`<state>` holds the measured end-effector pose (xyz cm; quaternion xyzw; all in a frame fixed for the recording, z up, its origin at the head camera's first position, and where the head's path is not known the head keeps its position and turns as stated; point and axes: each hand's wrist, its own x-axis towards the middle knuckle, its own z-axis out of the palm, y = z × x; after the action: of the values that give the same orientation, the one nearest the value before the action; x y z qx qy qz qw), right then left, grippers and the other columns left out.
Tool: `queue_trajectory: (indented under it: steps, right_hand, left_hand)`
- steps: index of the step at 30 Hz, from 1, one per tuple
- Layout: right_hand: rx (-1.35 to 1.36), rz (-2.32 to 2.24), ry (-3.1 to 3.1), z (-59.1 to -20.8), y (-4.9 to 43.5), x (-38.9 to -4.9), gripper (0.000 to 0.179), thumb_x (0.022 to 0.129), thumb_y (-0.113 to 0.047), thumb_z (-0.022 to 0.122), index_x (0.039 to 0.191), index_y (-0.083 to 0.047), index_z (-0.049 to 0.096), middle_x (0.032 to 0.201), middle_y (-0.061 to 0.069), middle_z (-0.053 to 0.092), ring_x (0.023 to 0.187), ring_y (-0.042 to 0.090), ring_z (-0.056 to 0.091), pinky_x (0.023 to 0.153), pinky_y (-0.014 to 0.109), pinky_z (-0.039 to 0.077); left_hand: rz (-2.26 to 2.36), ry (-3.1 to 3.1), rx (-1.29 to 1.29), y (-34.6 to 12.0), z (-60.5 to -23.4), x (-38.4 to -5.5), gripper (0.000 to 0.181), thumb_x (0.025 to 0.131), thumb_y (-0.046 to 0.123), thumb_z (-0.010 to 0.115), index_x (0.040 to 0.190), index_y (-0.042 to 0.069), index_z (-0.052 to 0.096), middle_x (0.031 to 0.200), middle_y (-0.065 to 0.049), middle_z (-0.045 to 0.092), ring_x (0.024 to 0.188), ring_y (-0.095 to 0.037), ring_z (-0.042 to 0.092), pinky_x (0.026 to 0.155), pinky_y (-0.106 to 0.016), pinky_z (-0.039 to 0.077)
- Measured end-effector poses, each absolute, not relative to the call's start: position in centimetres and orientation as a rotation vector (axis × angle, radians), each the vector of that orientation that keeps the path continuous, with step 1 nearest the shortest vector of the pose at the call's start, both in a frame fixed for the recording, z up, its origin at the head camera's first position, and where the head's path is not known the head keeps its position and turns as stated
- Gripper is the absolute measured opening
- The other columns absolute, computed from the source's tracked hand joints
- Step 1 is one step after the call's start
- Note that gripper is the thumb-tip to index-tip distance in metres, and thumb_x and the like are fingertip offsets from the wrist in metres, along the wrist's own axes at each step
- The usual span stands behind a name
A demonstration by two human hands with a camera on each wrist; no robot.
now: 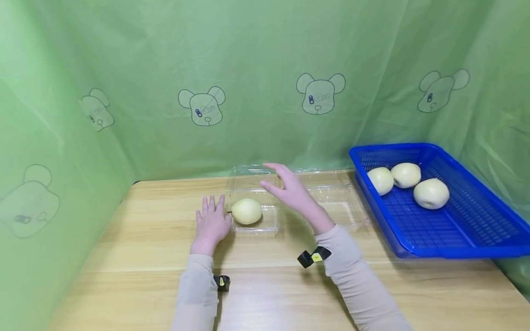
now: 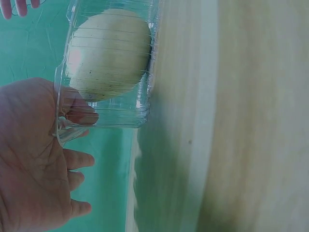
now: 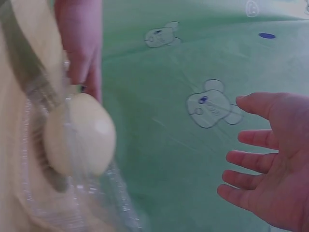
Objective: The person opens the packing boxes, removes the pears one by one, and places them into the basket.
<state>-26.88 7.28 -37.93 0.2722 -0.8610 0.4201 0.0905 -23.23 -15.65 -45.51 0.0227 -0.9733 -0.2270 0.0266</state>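
A pale yellow pear (image 1: 246,211) with a dark stem lies on its side in a clear plastic clamshell box (image 1: 271,226), its stem pointing left. My left hand (image 1: 212,224) is at the box's left side, fingers straight and spread. In the left wrist view its thumb (image 2: 82,116) overlaps the clear wall at the box's corner, close to the pear, while the other fingers extend outside. My right hand (image 1: 291,191) hovers over the right part of the box, fingers apart, holding nothing. The right wrist view shows its palm (image 3: 285,169) apart from the pear.
A second clear clamshell box (image 1: 337,214) stands to the right, its lid raised toward the green curtain (image 1: 256,128). On the far right, a blue plastic basket (image 1: 451,230) holds several more pears (image 1: 431,193). Wooden tabletop (image 1: 265,280) extends in front of the boxes.
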Motion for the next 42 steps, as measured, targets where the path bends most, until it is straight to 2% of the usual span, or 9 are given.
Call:
queue_trajectory:
  steps: [6, 14, 24, 34, 42]
  right_hand:
    - [0.839, 1.218, -2.611, -39.8, 5.8, -27.2, 0.060, 0.094, -0.034, 0.062, 0.146, -0.013, 0.043, 0.152, 0.011, 0.042, 0.142, 0.030, 0.038, 0.118, 0.051, 0.031]
    - [0.903, 1.187, -2.683, -42.5, 3.9, -27.8, 0.062, 0.091, -0.033, 0.065, 0.144, -0.008, 0.044, 0.149, 0.014, 0.046, 0.139, 0.033, 0.041, 0.117, 0.051, 0.032]
    - [0.908, 1.179, -2.740, -44.8, 3.2, -28.6, 0.064, 0.087, -0.031, 0.071, 0.143, -0.011, 0.046, 0.149, 0.012, 0.047, 0.139, 0.032, 0.043, 0.117, 0.053, 0.032]
    - [0.985, 1.036, -2.770, -45.4, 2.9, -28.6, 0.067, 0.084, -0.031, 0.073, 0.142, -0.010, 0.048, 0.148, 0.013, 0.048, 0.137, 0.033, 0.044, 0.115, 0.054, 0.035]
    - [1.067, 0.887, -2.806, -45.7, 2.7, -28.2, 0.064, 0.084, -0.032, 0.074, 0.141, -0.018, 0.051, 0.149, 0.014, 0.046, 0.138, 0.036, 0.042, 0.112, 0.059, 0.036]
  left_hand:
    - [-0.704, -3.014, 0.075, -15.7, -45.5, -23.2, 0.065, 0.099, 0.030, 0.044, 0.157, 0.014, 0.019, 0.163, -0.020, 0.009, 0.152, -0.040, -0.002, 0.121, -0.064, 0.002]
    - [-0.717, -3.009, 0.084, -15.8, -45.6, -23.2, 0.065, 0.098, 0.029, 0.044, 0.156, 0.014, 0.021, 0.163, -0.020, 0.010, 0.152, -0.040, -0.002, 0.121, -0.064, 0.003]
    - [-0.722, -3.006, 0.078, -15.7, -45.5, -23.2, 0.064, 0.099, 0.029, 0.044, 0.156, 0.013, 0.020, 0.163, -0.020, 0.009, 0.152, -0.040, -0.002, 0.120, -0.065, 0.003]
    - [-0.738, -3.006, 0.082, -15.6, -45.5, -23.3, 0.064, 0.099, 0.029, 0.043, 0.156, 0.013, 0.019, 0.163, -0.020, 0.009, 0.152, -0.040, -0.002, 0.120, -0.065, 0.002]
    - [-0.746, -2.997, 0.088, -15.6, -45.6, -23.2, 0.064, 0.098, 0.030, 0.044, 0.156, 0.013, 0.021, 0.163, -0.019, 0.011, 0.152, -0.039, -0.001, 0.121, -0.064, 0.003]
